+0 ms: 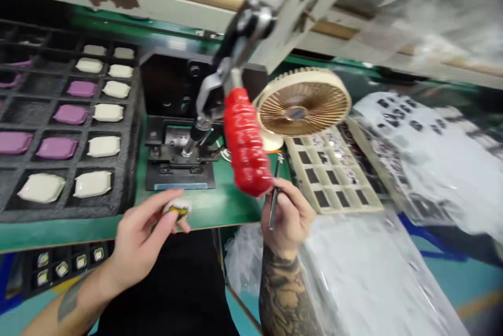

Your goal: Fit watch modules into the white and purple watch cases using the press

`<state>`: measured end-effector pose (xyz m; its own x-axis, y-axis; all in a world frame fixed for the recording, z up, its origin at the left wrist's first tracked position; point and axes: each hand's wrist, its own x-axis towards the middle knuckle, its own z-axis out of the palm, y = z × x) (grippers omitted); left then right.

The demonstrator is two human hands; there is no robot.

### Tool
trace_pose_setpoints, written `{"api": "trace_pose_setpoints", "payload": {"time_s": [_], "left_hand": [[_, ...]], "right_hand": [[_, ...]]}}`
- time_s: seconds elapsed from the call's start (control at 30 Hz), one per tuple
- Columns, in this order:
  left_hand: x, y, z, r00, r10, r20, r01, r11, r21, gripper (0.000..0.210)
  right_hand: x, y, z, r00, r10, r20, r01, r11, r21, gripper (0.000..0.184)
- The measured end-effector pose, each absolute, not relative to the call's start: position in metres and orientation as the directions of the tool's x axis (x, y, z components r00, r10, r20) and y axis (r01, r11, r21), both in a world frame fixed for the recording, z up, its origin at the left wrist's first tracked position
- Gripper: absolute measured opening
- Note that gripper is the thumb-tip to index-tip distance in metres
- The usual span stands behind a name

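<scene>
Between the thumb and fingers of my left hand is a small white casing with a yellow and dark inner side, held just above the bench's front edge. My right hand is closed round slim dark tweezers, whose tip points away from me. The ribbed red handle of a toggle press hangs right by the right fingers; whether they touch it I cannot tell. Beyond my left hand stands the press's black metal fixture, with nothing gripped by me there.
A black compartment tray with white and purple casings lies left. Behind the right hand are a cream fan and a divided parts tray. Plastic bags lie right. Below the bench sits another tray of small parts.
</scene>
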<state>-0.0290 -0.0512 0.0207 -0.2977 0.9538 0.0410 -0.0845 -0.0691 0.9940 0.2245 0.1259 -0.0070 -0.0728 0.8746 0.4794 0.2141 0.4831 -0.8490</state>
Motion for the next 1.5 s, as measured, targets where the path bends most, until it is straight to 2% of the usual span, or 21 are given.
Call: {"api": "trace_pose_setpoints", "payload": {"time_s": [0.07,0.13,0.2,0.3,0.4,0.63,0.93,1.33,1.43,1.5], "left_hand": [[-0.021,-0.029,0.012,-0.318,0.948,-0.037,-0.19,-0.025,0.982,0.037],[-0.019,-0.016,0.007,-0.321,0.943,-0.084,-0.214,0.014,0.977,0.038],[-0.018,-0.013,0.004,-0.318,0.944,-0.09,-0.176,0.035,0.984,0.037],[-0.016,-0.019,0.004,-0.329,0.943,-0.056,-0.147,0.008,0.989,0.04],[-0.014,-0.022,0.005,-0.35,0.935,-0.054,-0.195,-0.016,0.981,0.041],[-0.013,-0.019,0.002,-0.365,0.929,-0.056,-0.201,-0.02,0.979,0.043],[-0.012,-0.023,0.002,-0.381,0.923,-0.045,-0.15,-0.014,0.989,0.046],[-0.013,-0.023,-0.001,-0.402,0.915,-0.02,-0.091,-0.018,0.996,0.049],[-0.016,-0.024,-0.002,-0.397,0.918,0.003,-0.094,-0.043,0.995,0.047],[-0.018,-0.026,-0.002,-0.367,0.93,0.021,-0.11,-0.066,0.992,0.046]], "right_hand": [[0.198,0.109,-0.006,-0.17,0.811,0.559,0.06,0.575,-0.816,0.025],[0.172,0.092,-0.004,-0.256,0.751,0.608,0.039,0.637,-0.77,0.023],[0.15,0.078,-0.004,-0.271,0.721,0.638,0.019,0.667,-0.745,0.02],[0.129,0.068,-0.006,-0.168,0.728,0.664,-0.077,0.662,-0.745,0.019],[0.122,0.067,-0.008,-0.061,0.764,0.642,-0.139,0.631,-0.764,0.024],[0.135,0.069,-0.013,-0.202,0.753,0.627,-0.039,0.633,-0.773,0.017],[0.135,0.063,-0.011,-0.238,0.697,0.676,0.059,0.705,-0.707,0.022],[0.136,0.059,-0.013,-0.186,0.743,0.643,0.04,0.659,-0.751,0.021],[0.137,0.064,-0.016,-0.181,0.825,0.535,-0.004,0.543,-0.84,0.013],[0.139,0.07,-0.018,-0.204,0.889,0.411,-0.11,0.396,-0.912,0.005]]}}
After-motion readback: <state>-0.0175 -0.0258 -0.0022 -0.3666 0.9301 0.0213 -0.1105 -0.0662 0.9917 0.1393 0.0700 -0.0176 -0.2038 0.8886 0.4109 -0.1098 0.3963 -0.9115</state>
